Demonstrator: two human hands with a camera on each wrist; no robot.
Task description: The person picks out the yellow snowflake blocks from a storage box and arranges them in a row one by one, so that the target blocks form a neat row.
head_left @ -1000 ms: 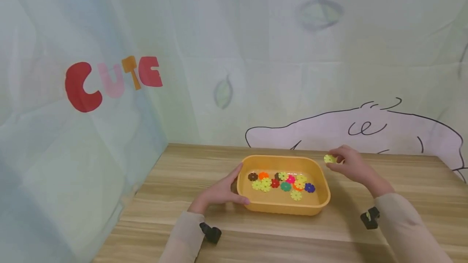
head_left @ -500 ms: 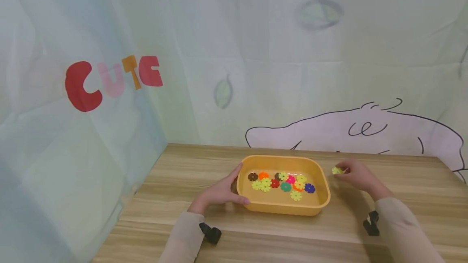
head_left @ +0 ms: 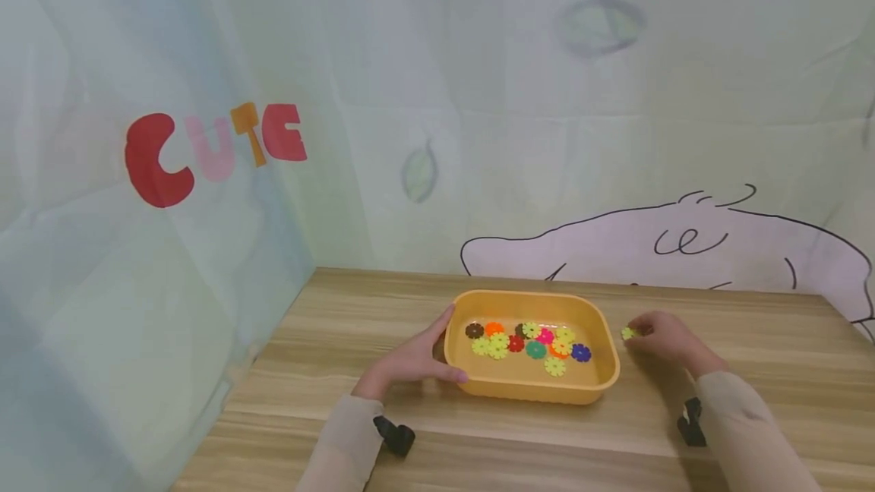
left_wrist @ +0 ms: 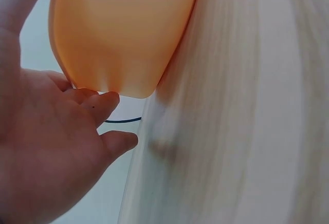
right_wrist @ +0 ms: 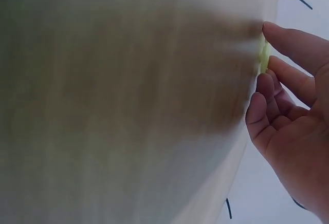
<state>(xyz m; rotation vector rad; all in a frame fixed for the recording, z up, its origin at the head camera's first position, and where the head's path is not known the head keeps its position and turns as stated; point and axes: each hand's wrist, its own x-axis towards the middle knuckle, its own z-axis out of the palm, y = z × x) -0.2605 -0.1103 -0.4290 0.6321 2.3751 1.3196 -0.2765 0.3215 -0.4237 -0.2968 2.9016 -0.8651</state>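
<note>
A yellow-orange plastic tub stands on the wooden table in the head view. Inside lie several flower-shaped notched discs: yellow, brown, orange, red, pink, green and blue. My left hand holds the tub's left end, thumb at the near rim and fingers along the left side. In the left wrist view, fingertips touch the wall of the tub. Right of the tub, my right hand pinches a yellow flower-shaped disc between thumb and finger, low over the table. The right wrist view shows that disc edge-on.
The wooden table ends at a fabric backdrop with printed letters and a cartoon outline. Black wrist cameras sit on both sleeves, the left camera near the tub's front left.
My right hand has come down and toward me with the yellow disc, from near the table's back edge to beside the tub. The left hand and tub have stayed put.
</note>
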